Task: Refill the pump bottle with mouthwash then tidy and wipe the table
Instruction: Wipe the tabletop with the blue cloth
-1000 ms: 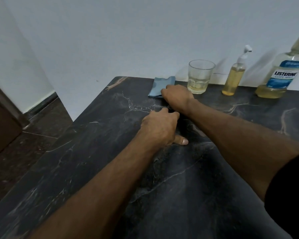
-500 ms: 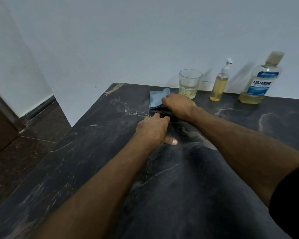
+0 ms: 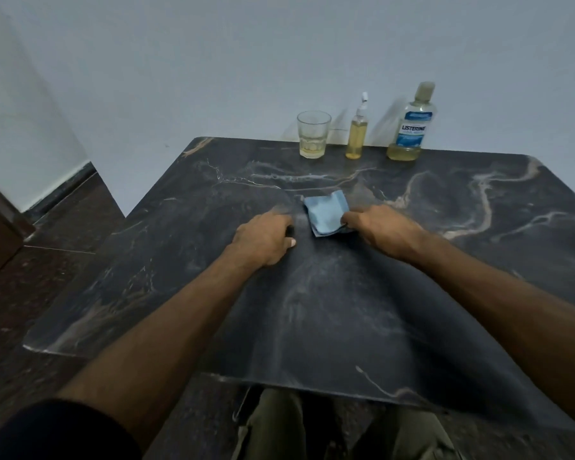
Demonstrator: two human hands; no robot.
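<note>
A folded light-blue cloth (image 3: 325, 214) lies on the dark marble table (image 3: 346, 310), around its middle. My right hand (image 3: 380, 232) grips the cloth's near right edge, its fingers curled over the fabric. Just left of the cloth, my left hand (image 3: 264, 239) rests on the table with curled fingers round a small dark thing (image 3: 289, 231), mostly hidden. The pump bottle (image 3: 357, 134) with yellow liquid stands at the far edge. To its right is the Listerine mouthwash bottle (image 3: 412, 127), with little liquid in it.
A drinking glass (image 3: 313, 134) with a little yellowish liquid stands left of the pump bottle, against the white wall. The table's near edge is just above my lap. Dark floor and a brown door lie to the left.
Both hands have drawn back from the table's far edge toward me. The blue cloth came along with my right hand, from beside the glass to the table's middle.
</note>
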